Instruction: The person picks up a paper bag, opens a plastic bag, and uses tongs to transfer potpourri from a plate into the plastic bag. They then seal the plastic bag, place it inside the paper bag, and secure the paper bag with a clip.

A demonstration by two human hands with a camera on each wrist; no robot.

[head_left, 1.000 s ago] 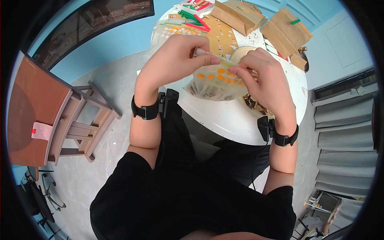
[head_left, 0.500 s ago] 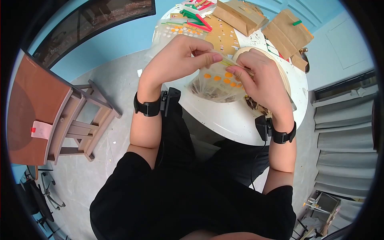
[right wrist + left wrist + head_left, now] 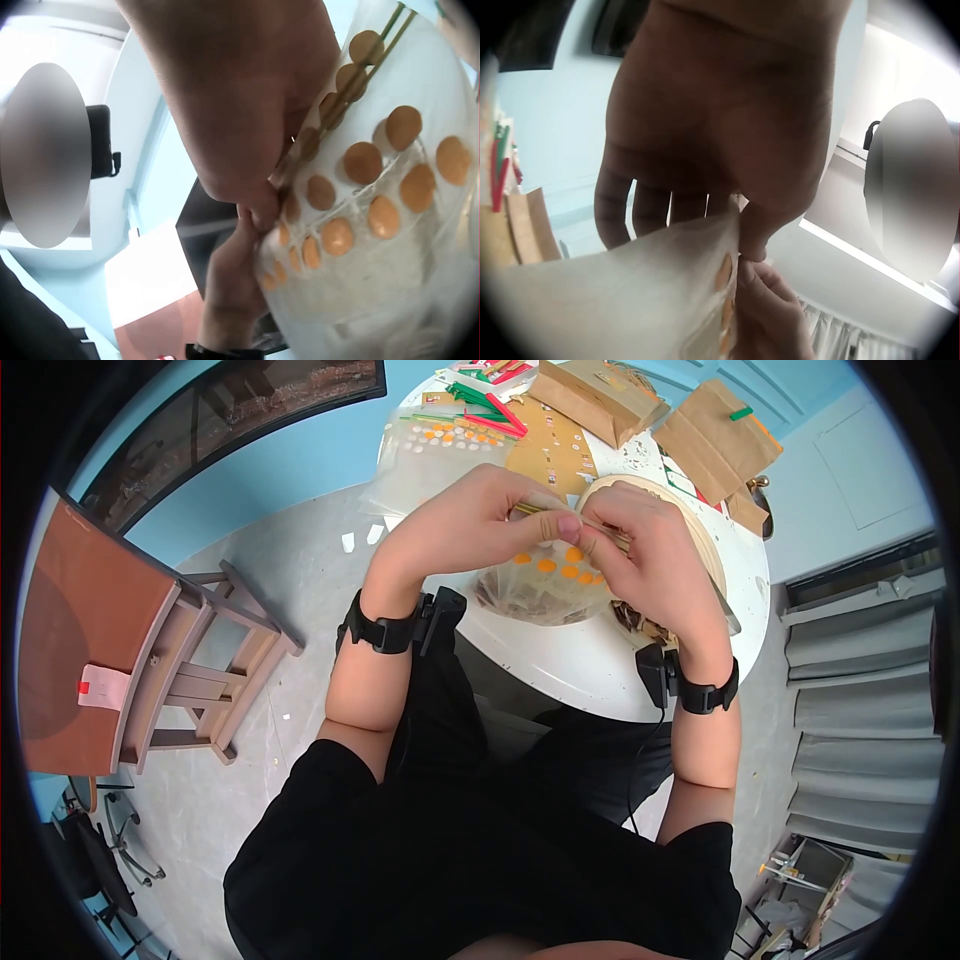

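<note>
Along the far edge of the round white table (image 3: 560, 672) are two brown paper bags, one (image 3: 597, 405) nearer the middle and one (image 3: 717, 445) toward the right with a green clip (image 3: 741, 413) on it. Red and green plastic strips (image 3: 492, 407) lie toward the far left edge, beside a tan printed sheet (image 3: 548, 438). Gray curtains (image 3: 840, 730) hang well apart from the table.
</note>
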